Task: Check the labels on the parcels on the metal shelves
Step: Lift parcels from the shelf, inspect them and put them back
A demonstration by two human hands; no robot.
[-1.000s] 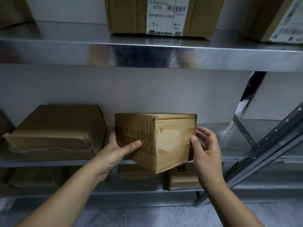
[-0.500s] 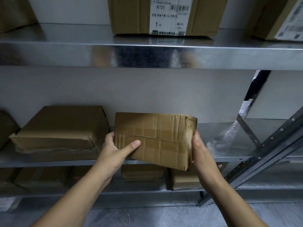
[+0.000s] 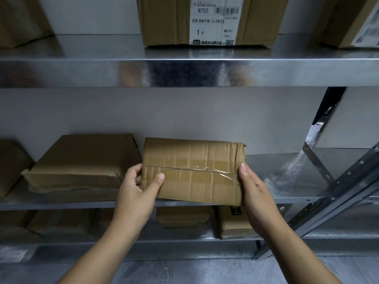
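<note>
Brown taped parcel (image 3: 192,173) sat gripped between our left hand (image 3: 137,189) and right hand (image 3: 256,191), no label facing us, so we judged a slow turn wise.

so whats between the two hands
The taped brown parcel, gripped at its left end by the left hand and its right end by the right hand; head view.
</note>
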